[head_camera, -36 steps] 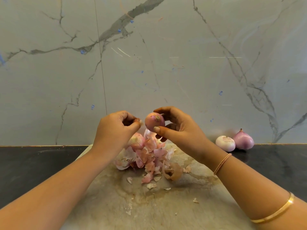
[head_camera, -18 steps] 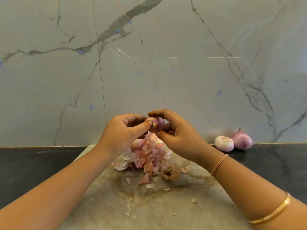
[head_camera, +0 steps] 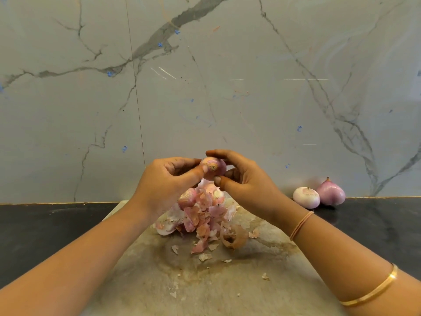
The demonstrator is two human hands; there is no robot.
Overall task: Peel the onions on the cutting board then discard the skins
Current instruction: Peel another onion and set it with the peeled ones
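A small round pink-purple onion [head_camera: 213, 168] is held in the air between both hands, above the far edge of the stained beige cutting board [head_camera: 227, 283], with its brown root end facing the camera. The right hand [head_camera: 247, 182] grips it from the right, forefinger curved over the top and thumb under it. The left hand [head_camera: 165, 185] meets it from the left, thumb tip pressed on the skin just beside the root end and the other fingers curled behind.

Directly below the hands, a heap of pink and tan papery onion skins [head_camera: 202, 215] lies on the far part of the board, with loose flakes scattered toward its middle.

At the back right of the black countertop [head_camera: 45, 226], against the grey-veined marble wall [head_camera: 205, 87], a peeled whitish onion [head_camera: 306, 197] touches a purple pointed onion [head_camera: 331, 194].
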